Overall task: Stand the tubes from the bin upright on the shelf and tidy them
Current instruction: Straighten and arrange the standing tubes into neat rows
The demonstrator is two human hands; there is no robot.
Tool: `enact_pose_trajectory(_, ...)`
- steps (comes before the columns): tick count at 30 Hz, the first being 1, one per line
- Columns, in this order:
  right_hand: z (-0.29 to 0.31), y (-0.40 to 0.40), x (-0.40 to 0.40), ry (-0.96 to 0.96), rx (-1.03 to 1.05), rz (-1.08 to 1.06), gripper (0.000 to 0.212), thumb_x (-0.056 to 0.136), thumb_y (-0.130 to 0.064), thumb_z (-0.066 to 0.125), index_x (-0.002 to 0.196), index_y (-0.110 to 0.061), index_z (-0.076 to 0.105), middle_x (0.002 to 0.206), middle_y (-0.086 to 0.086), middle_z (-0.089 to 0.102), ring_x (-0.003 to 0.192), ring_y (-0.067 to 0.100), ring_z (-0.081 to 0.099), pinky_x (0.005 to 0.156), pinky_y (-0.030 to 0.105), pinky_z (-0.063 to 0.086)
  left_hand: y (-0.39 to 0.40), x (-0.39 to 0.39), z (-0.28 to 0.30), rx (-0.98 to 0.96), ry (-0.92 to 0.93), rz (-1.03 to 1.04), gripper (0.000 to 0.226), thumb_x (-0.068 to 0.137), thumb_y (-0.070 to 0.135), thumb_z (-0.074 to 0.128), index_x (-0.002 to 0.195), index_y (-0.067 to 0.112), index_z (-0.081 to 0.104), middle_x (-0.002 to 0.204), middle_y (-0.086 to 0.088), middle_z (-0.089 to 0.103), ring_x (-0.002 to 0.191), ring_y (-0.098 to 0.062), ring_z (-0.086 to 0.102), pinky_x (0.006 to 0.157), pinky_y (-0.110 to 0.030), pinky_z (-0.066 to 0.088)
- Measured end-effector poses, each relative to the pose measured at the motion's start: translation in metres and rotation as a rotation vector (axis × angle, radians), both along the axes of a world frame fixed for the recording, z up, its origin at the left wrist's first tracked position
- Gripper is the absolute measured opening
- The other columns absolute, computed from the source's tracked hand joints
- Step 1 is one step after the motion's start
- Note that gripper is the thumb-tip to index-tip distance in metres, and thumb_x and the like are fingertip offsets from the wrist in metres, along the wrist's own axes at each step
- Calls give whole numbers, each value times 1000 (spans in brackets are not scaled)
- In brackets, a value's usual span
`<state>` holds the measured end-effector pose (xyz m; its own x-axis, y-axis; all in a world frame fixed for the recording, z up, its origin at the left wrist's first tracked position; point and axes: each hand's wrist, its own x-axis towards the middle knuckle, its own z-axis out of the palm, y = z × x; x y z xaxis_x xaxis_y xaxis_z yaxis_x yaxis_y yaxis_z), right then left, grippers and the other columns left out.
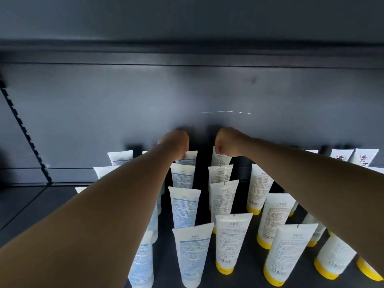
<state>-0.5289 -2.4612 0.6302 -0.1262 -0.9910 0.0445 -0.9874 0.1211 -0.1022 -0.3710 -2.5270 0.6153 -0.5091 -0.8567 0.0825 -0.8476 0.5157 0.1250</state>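
Several white tubes stand cap-down in rows on the dark shelf (31, 204). The left rows carry blue print, like the front one (192, 254). The right rows have yellow caps, like this front one (227, 244). Both my arms reach to the back row. My left hand (176, 142) has its fingers curled down onto the top edge of a blue-print tube (190, 157). My right hand (227, 142) pinches the top edge of the neighbouring yellow-cap-row tube (221, 160). My left forearm hides part of the left rows. The bin is out of view.
The grey back panel (145, 100) rises right behind my hands. A slotted upright (25, 132) runs down the left side. Tubes with large black characters (364, 159) stand at the back right. A dark gap separates the two middle columns.
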Motion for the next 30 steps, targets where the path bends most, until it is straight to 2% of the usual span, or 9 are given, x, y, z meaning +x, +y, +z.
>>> enact_pose_trajectory(2, 4, 0, 0, -10, 42, -22, 18, 86, -3, 53, 70, -1, 61, 78, 15, 59, 72, 25, 57, 55, 21, 41, -1, -1, 1, -1, -15, -2, 27, 82, 13, 68, 109, 8, 69, 112, -11, 68, 105, -29, 62, 94, -40, 50)
enact_pose_trajectory(5, 13, 2, -2, -126, 130, 10, 22, 91, 3, 47, 102, 8, 65, 91, 22, 65, 61, 17, 58, 59, 20, 50, -2, -1, 2, 6, -24, 7, 29, 82, 13, 69, 111, 8, 68, 114, -11, 67, 106, -29, 62, 95, -40, 50)
enact_pose_trajectory(6, 15, 4, -2, -139, 157, 14, 24, 92, 3, 46, 108, 9, 63, 99, 24, 66, 63, 18, 60, 59, 19, 51, -2, -2, 3, 7, -31, 10, 30, 83, 13, 69, 112, 9, 67, 116, -11, 66, 108, -30, 61, 95, -40, 49)
enact_pose_trajectory(8, 17, 5, -5, -133, 155, -9, 25, 90, -2, 54, 112, 4, 64, 109, 19, 67, 84, 26, 66, 68, 24, 52, -1, -3, 3, 14, -53, 9, 33, 84, 15, 68, 116, 9, 65, 119, -10, 64, 112, -29, 59, 97, -40, 48)
enact_pose_trajectory(9, 17, 8, -5, -90, 139, -8, 25, 88, -6, 58, 111, 0, 65, 109, 16, 67, 95, 28, 66, 73, 27, 51, -1, -3, 4, 13, -59, 6, 34, 84, 15, 68, 117, 9, 64, 120, -10, 63, 112, -29, 59, 97, -40, 48)
enact_pose_trajectory(11, 15, 9, -9, -58, 116, -10, 26, 86, -11, 61, 110, -2, 66, 108, 14, 67, 102, 29, 64, 76, 27, 46, -1, -3, 2, 12, -53, 3, 32, 83, 15, 69, 115, 10, 65, 118, -11, 64, 110, -30, 60, 96, -39, 49)
enact_pose_trajectory(17, 11, 5, -12, -32, 74, 51, 22, 86, -13, 66, 104, -1, 71, 107, 12, 70, 101, 25, 64, 84, 26, 45, -3, -2, 2, 6, -38, 6, 32, 80, 15, 72, 112, 10, 67, 116, -13, 65, 108, -31, 61, 95, -40, 50)
enact_pose_trajectory(25, 7, 1, -16, 0, 20, 106, 20, 83, -10, 68, 102, -3, 72, 106, 10, 71, 100, 22, 64, 78, 19, 39, -3, -3, 9, 41, -75, -31, 37, 83, 22, 70, 117, 8, 65, 119, -10, 65, 112, -28, 59, 99, -39, 47)
enact_pose_trajectory(30, 6, 3, -30, 66, 20, 106, 16, 81, -10, 70, 95, -4, 74, 100, 11, 72, 97, 25, 65, 89, 28, 47, -3, -4, 4, 52, 44, -26, 25, 89, 18, 62, 109, 4, 69, 114, -14, 67, 109, -29, 61, 96, -33, 47)
